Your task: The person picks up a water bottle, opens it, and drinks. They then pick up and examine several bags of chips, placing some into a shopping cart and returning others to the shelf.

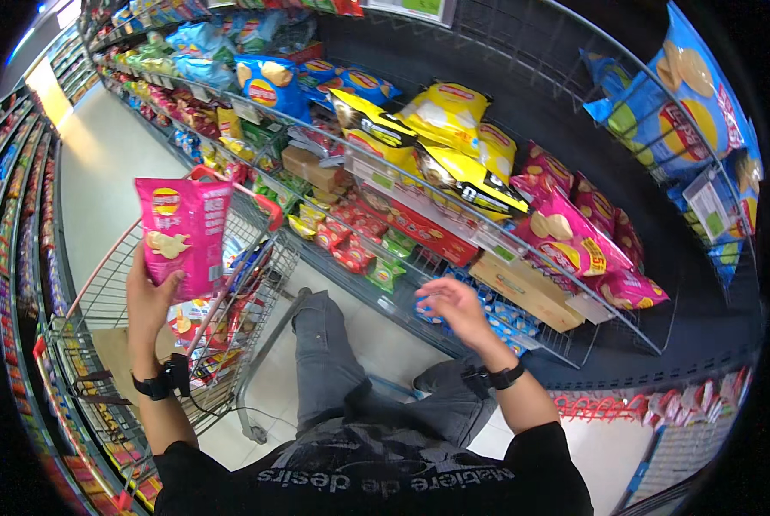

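My left hand (149,300) grips the lower part of a pink Lay's potato chip bag (181,238), held upright above a wire shopping cart (111,284). Packaged snacks (214,329) lie inside the cart, partly hidden by that arm and the bag. My right hand (452,306) is empty, its fingers slightly curled and apart, in front of the lower shelf. Above and to its right, pink chip bags (568,238) lie in a wire shelf basket, beside yellow chip bags (449,138).
Blue chip bags (269,87) stand farther left on the shelf, and larger ones (694,116) hang over the right side. A cardboard box (523,290) sits under the basket. Across the aisle floor (111,151) runs another stocked shelf (23,258).
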`<state>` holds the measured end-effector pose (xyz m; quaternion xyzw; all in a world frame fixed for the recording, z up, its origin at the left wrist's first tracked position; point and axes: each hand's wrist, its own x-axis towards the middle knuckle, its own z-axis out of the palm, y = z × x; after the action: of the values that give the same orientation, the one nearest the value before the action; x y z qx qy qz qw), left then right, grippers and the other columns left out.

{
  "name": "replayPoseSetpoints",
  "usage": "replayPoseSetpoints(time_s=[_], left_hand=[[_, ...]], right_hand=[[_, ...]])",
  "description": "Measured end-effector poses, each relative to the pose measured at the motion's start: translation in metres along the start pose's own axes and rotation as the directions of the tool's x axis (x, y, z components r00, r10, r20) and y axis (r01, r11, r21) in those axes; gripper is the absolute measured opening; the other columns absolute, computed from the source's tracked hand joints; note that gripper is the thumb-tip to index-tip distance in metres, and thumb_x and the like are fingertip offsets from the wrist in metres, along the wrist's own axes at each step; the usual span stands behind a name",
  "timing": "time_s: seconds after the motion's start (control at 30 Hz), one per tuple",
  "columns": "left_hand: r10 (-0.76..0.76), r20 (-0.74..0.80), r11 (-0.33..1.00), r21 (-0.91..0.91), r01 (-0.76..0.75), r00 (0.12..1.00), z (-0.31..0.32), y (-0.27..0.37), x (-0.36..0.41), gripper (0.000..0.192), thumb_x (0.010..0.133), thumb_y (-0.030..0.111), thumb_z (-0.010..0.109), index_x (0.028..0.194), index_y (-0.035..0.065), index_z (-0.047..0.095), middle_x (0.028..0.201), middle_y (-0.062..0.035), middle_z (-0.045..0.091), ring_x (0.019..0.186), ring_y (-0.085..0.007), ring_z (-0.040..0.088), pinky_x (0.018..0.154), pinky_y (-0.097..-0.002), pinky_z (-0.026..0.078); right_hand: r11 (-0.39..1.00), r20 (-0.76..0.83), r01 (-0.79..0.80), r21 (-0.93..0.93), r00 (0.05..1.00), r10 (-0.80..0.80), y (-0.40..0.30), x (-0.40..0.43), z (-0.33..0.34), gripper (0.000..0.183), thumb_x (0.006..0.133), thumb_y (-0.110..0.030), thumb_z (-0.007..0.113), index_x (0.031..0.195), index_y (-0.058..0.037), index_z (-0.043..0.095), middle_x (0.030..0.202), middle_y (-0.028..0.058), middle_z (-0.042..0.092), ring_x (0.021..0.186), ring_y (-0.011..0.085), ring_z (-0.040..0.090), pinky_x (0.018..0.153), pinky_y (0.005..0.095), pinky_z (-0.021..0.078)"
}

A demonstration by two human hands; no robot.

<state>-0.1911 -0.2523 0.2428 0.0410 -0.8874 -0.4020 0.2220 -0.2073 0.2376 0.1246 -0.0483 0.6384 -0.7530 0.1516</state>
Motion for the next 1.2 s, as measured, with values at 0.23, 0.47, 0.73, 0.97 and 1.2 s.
replayPoseSetpoints(time_s=[0.23, 0.47, 0.73, 0.97, 1.2], left_hand=[[0.218, -0.120, 0.933, 0.318, -0.170, 0.969, -0.025, -0.005, 0.022, 0.065, 0.074, -0.010, 0.065, 0.136, -0.0006, 0.044, 0.120, -0.0181, 0.060, 0.118, -0.0281, 0.056, 0.100, -0.0351, 0.044], [-0.175, 0.122, 0.779, 0.624, 0.061, 0.977, -0.009, -0.080, 0.016, 0.069, 0.068, 0.010, 0.077, 0.131, 0.0041, 0.050, 0.111, -0.0220, 0.063, 0.102, -0.0396, 0.061, 0.084, -0.0436, 0.050], [0.134, 0.345, 0.952, 0.215, -0.217, 0.929, 0.078, -0.002, 0.003, 0.045, 0.080, 0.008, 0.067, 0.122, 0.0015, 0.055, 0.118, -0.0198, 0.059, 0.112, -0.0363, 0.056, 0.097, -0.0403, 0.044], [0.503, 0.589, 0.863, -0.300, -0.406, 0.633, 0.163, 0.073, -0.027, 0.033, 0.082, 0.009, 0.068, 0.114, 0.0044, 0.061, 0.117, -0.0139, 0.062, 0.112, -0.0312, 0.058, 0.096, -0.0387, 0.046], [0.761, 0.575, 0.646, -0.630, -0.431, 0.302, 0.236, 0.128, -0.065, 0.031, 0.086, 0.015, 0.064, 0.117, 0.0086, 0.061, 0.118, -0.0106, 0.062, 0.113, -0.0302, 0.057, 0.097, -0.0402, 0.046]], right_hand=[[0.798, -0.370, 0.168, -0.578, 0.818, -0.440, -0.103, -0.092, -0.044, 0.020, 0.085, 0.004, 0.061, 0.105, -0.0004, 0.063, 0.105, 0.0106, 0.066, 0.094, 0.0186, 0.064, 0.085, 0.0313, 0.0504], [0.059, -0.111, -0.152, -0.987, 0.359, -0.927, -0.176, -0.159, -0.104, 0.033, 0.079, 0.002, 0.067, 0.112, 0.0013, 0.062, 0.117, 0.0159, 0.063, 0.111, 0.0286, 0.059, 0.095, 0.0375, 0.0444], [0.254, -0.373, -0.278, -0.926, 0.576, -0.727, -0.171, -0.185, -0.137, 0.039, 0.078, -0.012, 0.074, 0.114, -0.0022, 0.063, 0.123, 0.0152, 0.062, 0.115, 0.0297, 0.057, 0.098, 0.0372, 0.0434], [0.082, -0.257, -0.290, -0.954, 0.642, -0.723, -0.175, -0.203, -0.154, 0.035, 0.075, -0.009, 0.074, 0.108, -0.0003, 0.064, 0.119, 0.0160, 0.063, 0.118, 0.0329, 0.055, 0.103, 0.0416, 0.0398], [0.014, -0.264, -0.390, -0.921, 0.595, -0.759, -0.168, -0.223, -0.177, 0.020, 0.082, 0.003, 0.059, 0.101, 0.0007, 0.063, 0.101, 0.0144, 0.067, 0.102, 0.0332, 0.060, 0.093, 0.0408, 0.0448]])
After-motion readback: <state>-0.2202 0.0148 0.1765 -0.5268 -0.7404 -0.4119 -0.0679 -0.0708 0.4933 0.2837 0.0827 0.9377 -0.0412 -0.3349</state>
